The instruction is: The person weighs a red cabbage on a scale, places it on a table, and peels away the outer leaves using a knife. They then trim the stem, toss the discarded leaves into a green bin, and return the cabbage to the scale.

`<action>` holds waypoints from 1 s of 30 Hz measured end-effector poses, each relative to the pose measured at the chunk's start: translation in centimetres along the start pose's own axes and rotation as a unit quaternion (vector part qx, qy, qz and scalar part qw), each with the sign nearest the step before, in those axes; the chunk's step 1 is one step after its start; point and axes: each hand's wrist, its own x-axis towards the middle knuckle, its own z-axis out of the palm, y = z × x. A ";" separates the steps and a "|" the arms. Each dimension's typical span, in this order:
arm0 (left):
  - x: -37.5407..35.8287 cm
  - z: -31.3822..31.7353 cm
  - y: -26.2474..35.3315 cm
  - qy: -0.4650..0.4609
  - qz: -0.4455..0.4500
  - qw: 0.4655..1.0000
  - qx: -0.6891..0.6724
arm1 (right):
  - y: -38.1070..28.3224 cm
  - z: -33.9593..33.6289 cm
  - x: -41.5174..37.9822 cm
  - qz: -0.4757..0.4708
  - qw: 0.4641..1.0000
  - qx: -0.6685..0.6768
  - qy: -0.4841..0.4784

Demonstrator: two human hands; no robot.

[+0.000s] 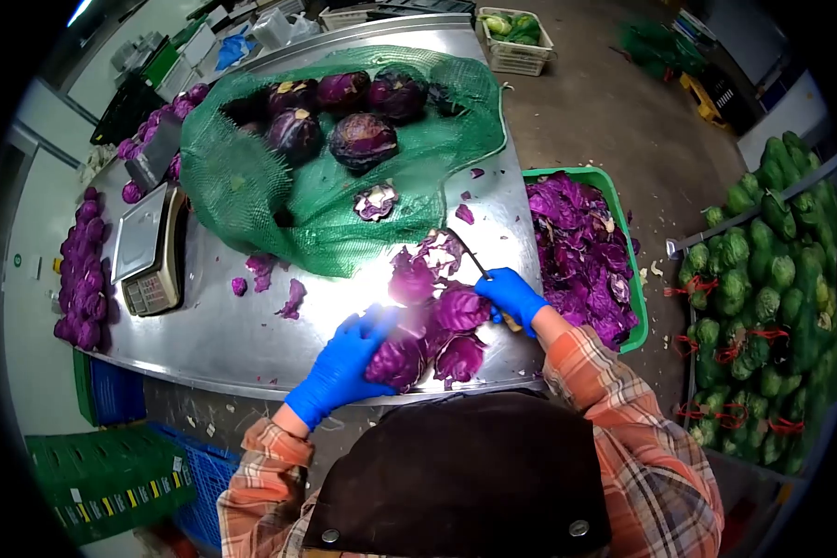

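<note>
A dark flap (456, 474) with two studs lies nearest. My left hand (337, 365), gloved blue, curves beside a purple cabbage (395, 365) at the table's (228, 346) near edge; blur hides whether its fingers grip. My right hand (513, 296) is closed around a knife (472, 256), blade pointing away from me. Leaves (460, 360) lie between my hands. A green net (237, 191) with cabbages spreads beyond.
</note>
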 end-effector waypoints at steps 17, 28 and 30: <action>2.0 6.9 0.3 0.285 -0.206 0.814 -0.462 | 0.7 6.2 -3.6 -0.322 0.937 -0.112 -0.073; 3.8 5.5 2.4 0.184 -0.264 0.904 -0.282 | -4.4 5.6 -4.1 -0.228 0.898 -0.371 -0.061; 3.9 6.1 2.9 0.207 -0.250 0.901 -0.288 | -4.0 4.9 -2.7 -0.263 0.879 -0.393 -0.060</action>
